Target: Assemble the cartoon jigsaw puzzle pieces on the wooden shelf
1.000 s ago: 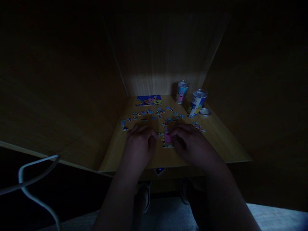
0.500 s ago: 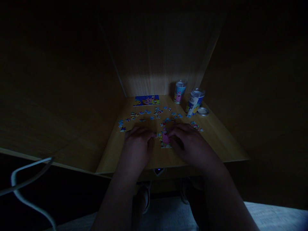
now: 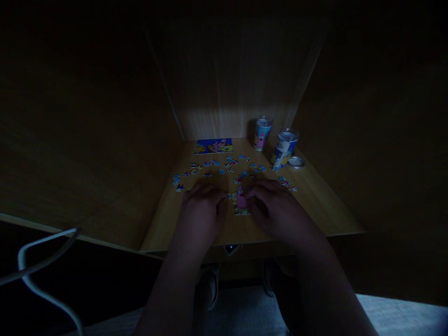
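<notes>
Between my hands, near the front of the wooden desk, lies a small joined patch of jigsaw puzzle point(image 3: 241, 203) with a pink figure on it. My left hand point(image 3: 203, 203) is closed, thumb and fingertips pinching a yellow puzzle piece point(image 3: 230, 196) at the patch's left edge. From the other side, my right hand point(image 3: 271, 203) curls its fingers onto the pink part and hides the patch's right edge. Just beyond them lie loose puzzle pieces point(image 3: 239, 179) in red and blue. The dim light blurs fine detail at the fingertips.
Several loose pieces point(image 3: 211, 163) spread across the desk point(image 3: 168, 224). A blue picture card point(image 3: 213, 146) lies at the back. Two printed cans, one behind point(image 3: 262, 134) and one nearer point(image 3: 284, 148), stand at the right beside a round lid point(image 3: 296, 162). Wooden panels enclose the sides.
The view has shifted very slightly. Both hands stay at the joined patch in nearly the same pose, and no puzzle piece has visibly moved.
</notes>
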Demonstrator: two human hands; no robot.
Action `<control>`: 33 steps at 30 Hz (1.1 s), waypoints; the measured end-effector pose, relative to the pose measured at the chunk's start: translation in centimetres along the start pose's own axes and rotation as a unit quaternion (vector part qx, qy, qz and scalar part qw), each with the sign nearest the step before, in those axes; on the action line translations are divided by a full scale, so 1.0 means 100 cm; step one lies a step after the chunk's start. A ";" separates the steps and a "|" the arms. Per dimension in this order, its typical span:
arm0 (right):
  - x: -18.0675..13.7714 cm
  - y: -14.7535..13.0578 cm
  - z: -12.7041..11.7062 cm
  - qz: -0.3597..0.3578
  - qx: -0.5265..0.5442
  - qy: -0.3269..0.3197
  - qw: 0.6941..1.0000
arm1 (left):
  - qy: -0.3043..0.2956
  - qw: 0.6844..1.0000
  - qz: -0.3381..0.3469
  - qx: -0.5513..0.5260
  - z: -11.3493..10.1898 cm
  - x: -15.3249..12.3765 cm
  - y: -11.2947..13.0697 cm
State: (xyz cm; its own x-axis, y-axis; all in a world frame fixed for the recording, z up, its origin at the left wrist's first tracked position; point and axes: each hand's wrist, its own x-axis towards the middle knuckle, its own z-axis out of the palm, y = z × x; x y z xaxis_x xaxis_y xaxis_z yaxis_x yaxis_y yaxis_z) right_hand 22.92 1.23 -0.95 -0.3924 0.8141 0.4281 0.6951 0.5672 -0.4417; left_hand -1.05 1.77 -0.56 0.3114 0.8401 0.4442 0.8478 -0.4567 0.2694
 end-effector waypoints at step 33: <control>0.000 -0.001 0.000 -0.001 0.003 0.000 1.000 | -0.035 0.999 0.018 0.016 -0.004 0.002 0.010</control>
State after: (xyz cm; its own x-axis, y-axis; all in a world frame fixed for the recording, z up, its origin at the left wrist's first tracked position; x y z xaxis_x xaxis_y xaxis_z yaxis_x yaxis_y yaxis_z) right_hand 22.85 1.22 -0.91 -0.3936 0.8133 0.4285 0.6909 0.5692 -0.4458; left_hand -0.28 1.39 0.12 0.3703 0.8425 0.3912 0.8488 -0.4780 0.2260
